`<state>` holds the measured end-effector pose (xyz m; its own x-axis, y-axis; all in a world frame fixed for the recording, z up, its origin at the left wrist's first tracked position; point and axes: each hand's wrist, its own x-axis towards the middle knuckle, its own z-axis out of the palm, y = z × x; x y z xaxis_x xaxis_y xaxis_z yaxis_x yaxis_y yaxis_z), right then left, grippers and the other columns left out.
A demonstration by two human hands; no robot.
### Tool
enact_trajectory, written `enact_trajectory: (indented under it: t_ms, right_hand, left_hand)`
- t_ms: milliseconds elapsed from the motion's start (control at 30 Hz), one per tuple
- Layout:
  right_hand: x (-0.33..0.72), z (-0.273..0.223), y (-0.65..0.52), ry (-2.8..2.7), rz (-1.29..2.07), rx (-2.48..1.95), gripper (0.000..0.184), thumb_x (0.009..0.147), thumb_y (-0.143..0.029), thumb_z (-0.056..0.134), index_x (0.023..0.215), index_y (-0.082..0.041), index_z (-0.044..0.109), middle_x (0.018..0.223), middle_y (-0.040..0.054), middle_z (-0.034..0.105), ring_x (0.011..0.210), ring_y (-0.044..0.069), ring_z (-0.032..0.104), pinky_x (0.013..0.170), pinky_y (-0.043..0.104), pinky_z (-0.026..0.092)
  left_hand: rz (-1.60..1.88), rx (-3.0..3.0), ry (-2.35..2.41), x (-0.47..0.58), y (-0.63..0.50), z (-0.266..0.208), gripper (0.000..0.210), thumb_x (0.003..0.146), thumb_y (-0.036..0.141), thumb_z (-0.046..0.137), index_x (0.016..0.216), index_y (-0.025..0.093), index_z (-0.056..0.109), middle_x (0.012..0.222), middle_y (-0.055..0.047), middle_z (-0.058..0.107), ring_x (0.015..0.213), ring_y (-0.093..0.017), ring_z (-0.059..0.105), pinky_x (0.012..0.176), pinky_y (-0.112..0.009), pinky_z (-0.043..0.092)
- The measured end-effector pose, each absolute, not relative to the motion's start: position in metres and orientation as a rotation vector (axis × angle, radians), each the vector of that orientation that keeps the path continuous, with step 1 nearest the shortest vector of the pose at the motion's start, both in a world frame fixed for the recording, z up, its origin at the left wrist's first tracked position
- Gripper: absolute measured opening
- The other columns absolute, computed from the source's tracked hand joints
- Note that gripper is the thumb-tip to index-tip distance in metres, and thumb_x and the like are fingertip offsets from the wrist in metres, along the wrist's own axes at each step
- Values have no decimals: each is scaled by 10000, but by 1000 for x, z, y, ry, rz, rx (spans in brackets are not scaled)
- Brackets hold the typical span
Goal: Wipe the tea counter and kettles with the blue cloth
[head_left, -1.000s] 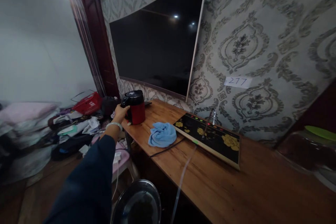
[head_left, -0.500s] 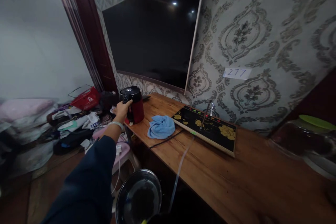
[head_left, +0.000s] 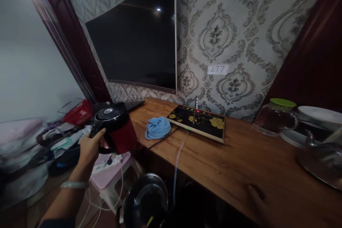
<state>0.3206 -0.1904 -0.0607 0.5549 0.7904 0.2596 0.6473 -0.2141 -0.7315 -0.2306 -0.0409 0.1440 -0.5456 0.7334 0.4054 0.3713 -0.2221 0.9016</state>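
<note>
My left hand (head_left: 92,146), with a pale bracelet at the wrist, is closed round the black handle of a red electric kettle (head_left: 123,135) with a black lid. The kettle is held up off the table, slightly tilted, past its front left edge. A crumpled blue cloth (head_left: 158,127) lies on the tabletop to the kettle's right. Low on the right, a dim, blurred shape over the wood looks like my right hand (head_left: 263,203); its fingers are too smeared to read.
A flowered black panel with a thin spout (head_left: 197,123) stands on the wooden table (head_left: 203,160). Farther right are a green-lidded glass jug (head_left: 275,119) and a metal teapot (head_left: 320,160). Below sit a pink stool (head_left: 107,174) with a power strip and a dark basin (head_left: 146,199).
My left hand has lifted the kettle from the table's far left end and brought it nearer. The view has turned right, showing the jug and teapot more fully.
</note>
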Motion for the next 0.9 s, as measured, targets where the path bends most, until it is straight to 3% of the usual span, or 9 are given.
enact_trajectory:
  t_ms: [167,267,433,567,733,833,900]
  right_hand:
    - [316,-44,-186,-1150,332,-1874,256,745,-481,516,716,-295,690,682,70,702,672,294,686,570,389,541]
    - [296,-24,-178,-1200,392,-1773,325,787,-508,491,825,-265,704,768,96,728,679,283,690,567,376,552]
    - [232,51,-166,-1436,390,-1507,338,842,-521,537,976,-259,703,1011,73,731,919,251,687,794,348,565]
    - [180,134,-164,-1828,168,-951,249,923,-355,535,1106,-264,676,1081,73,698,1039,246,637,922,416,518]
    - [156,180,-152,-2016,209,-809,479,888,-446,612,1335,-283,551,1376,69,565,1303,280,471,1100,500,382]
    - [165,175,-139,-1834,440,-968,439,911,-480,541,1278,-248,598,1277,86,628,1156,254,585,960,427,498]
    - [175,168,-132,-1708,671,-1084,452,901,-509,514,1213,-208,642,1011,79,705,872,206,665,735,334,552]
  left_hand:
    - [1661,1285,1737,-227,-107,149,432,588,451,737,451,209,406,370,45,392,364,-87,339,371,-224,268]
    - [1590,1301,1713,-218,-136,148,429,598,458,727,458,209,406,376,48,381,364,-85,326,371,-220,258]
    - [1467,1369,1664,-191,-170,150,419,601,474,711,461,207,420,361,48,381,362,-77,312,377,-212,261]
    - [1316,1421,1626,-166,-183,153,365,560,472,731,513,197,495,385,56,403,359,-74,330,366,-202,263]
    - [1201,1512,1495,-139,-189,157,298,551,437,733,561,187,571,399,60,413,364,-71,331,356,-197,265]
    - [1171,1553,1430,-127,-190,161,301,546,431,741,526,188,565,386,52,413,367,-75,338,352,-199,254]
    - [1162,1571,1388,-121,-190,164,300,543,430,750,516,190,571,388,45,419,381,-84,358,350,-199,252]
